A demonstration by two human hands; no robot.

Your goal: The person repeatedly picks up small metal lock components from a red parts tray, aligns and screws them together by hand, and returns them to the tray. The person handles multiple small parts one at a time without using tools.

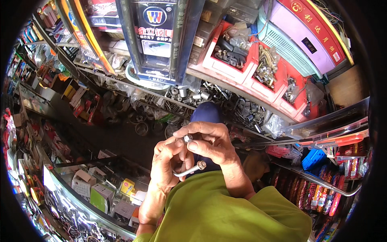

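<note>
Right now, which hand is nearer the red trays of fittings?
Right. The right hand is higher in the picture, just below the red trays. The left hand sits lower and to the left, farther off, holding a long bolt.

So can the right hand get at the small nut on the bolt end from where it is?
Probably yes. The right hand already has its fingertips at the small nut, with nothing between them, while the left hand holds the bent bolt.

Bright daylight, sharp centre – fisheye-warped, dark rim
</note>
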